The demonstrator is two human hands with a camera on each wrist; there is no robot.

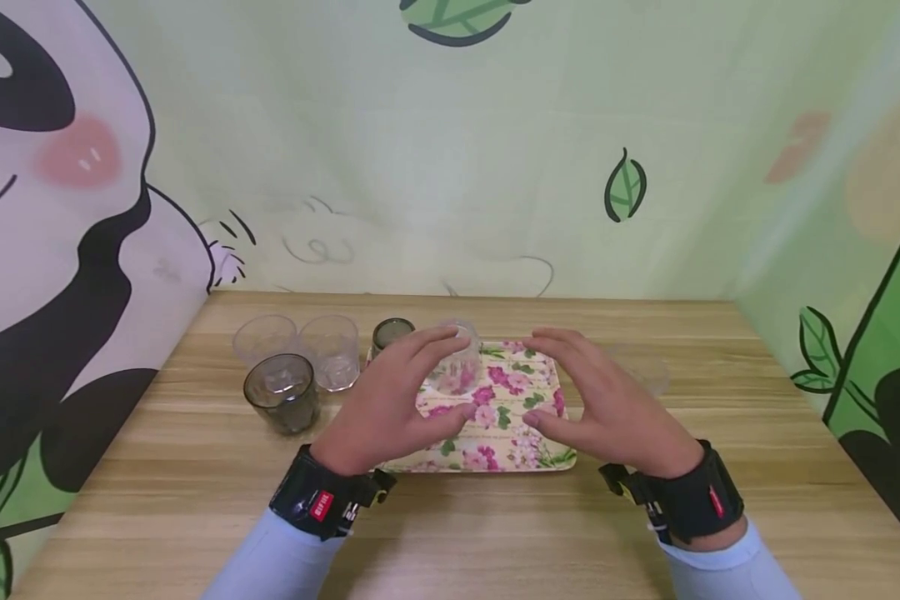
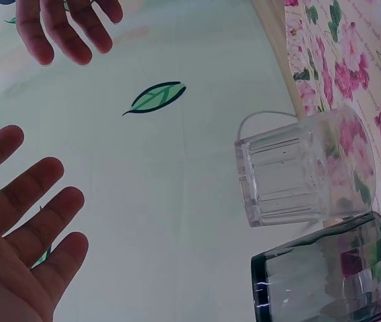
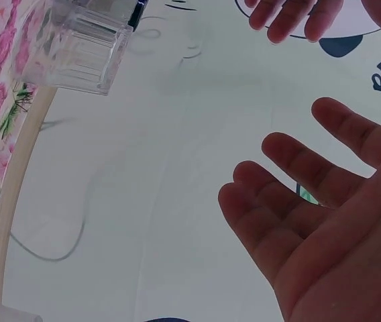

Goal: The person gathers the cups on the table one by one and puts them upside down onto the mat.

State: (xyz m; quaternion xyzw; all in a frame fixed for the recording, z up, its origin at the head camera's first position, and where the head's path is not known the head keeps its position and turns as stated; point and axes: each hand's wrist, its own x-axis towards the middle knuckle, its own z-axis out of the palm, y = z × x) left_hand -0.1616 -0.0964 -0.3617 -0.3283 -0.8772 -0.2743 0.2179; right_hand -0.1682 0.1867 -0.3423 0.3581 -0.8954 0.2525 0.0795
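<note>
On the tabletop (image 1: 495, 533), a floral tray (image 1: 495, 454) lies between the person's left hand (image 1: 397, 400) and right hand (image 1: 611, 400), held apart, fingers extended. Beyond the left hand, it bears a clear glass (image 2: 304, 168) and dark glass (image 2: 324, 275) (both upside down).

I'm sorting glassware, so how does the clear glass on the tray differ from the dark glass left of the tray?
The clear glass is colourless; the dark glass is smoky grey. The clear glass is upside down; the dark glass is upright. The clear glass stands on the tray, the dark glass on the table. Both are see-through.
</note>
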